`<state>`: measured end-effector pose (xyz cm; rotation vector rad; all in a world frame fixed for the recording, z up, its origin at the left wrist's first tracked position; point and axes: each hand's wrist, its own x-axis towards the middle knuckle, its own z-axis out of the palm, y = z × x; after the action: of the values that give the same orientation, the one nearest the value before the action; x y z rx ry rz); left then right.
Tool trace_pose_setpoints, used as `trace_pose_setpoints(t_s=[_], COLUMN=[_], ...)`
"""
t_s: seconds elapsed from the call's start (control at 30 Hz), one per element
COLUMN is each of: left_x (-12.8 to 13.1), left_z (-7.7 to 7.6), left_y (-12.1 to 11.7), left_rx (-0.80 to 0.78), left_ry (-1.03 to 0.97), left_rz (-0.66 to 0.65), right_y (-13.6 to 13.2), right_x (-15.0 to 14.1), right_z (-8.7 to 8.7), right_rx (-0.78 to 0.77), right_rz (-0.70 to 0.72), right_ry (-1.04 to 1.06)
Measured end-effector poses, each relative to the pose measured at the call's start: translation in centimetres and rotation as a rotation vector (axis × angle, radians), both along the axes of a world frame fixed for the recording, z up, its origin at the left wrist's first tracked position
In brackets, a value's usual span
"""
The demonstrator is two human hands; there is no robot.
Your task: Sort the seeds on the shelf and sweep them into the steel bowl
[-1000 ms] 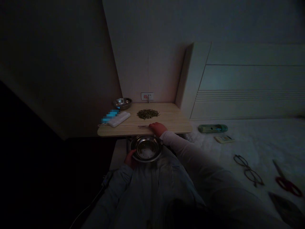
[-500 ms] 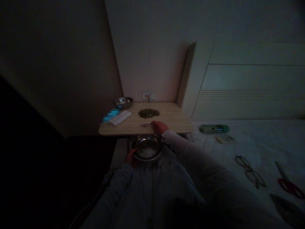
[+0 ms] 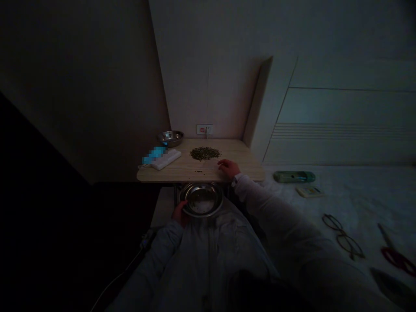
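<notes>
Below the table's front edge, my left hand (image 3: 180, 214) grips the near left rim of a metal bowl (image 3: 212, 211). A few small dark bits lie inside that bowl. My right hand (image 3: 229, 167) is over the right part of the wooden table (image 3: 152, 175), fingers loosely bent and apart, with nothing visible in them. A pile of small greenish seeds or beans (image 3: 205, 153) lies just beyond and left of it. Several loose ones (image 3: 199, 172) are scattered nearer the front edge.
A second metal bowl (image 3: 170, 138) stands at the table's back left, by a white power strip (image 3: 166, 159) and a blurred blue patch. On the white bed to the right lie a green bottle (image 3: 294, 176), a small pale device (image 3: 310, 191), glasses (image 3: 342, 236) and red-handled scissors (image 3: 397, 259).
My right hand has moved right and slightly back from the front edge, and its fingers have spread. My left hand stays on the bowl. The view has shifted slightly.
</notes>
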<state>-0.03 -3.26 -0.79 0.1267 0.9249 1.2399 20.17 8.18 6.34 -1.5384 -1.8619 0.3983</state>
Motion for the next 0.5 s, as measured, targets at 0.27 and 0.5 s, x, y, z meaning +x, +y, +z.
trace_pose_setpoints(t_s=[0.27,0.5], left_x=[0.0,-0.1], left_z=[0.5,0.3], left_y=[0.1,0.1], left_rx=[-0.024,-0.04], left_ry=[0.007,0.025], left_rz=[0.027,0.026], right_y=[-0.9,-1.5], right_x=[0.4,-0.1], right_z=[-0.1,-0.3], right_rx=[-0.03,-0.047], right_rz=[-0.006,0.031], right_ry=[0.005,0.025])
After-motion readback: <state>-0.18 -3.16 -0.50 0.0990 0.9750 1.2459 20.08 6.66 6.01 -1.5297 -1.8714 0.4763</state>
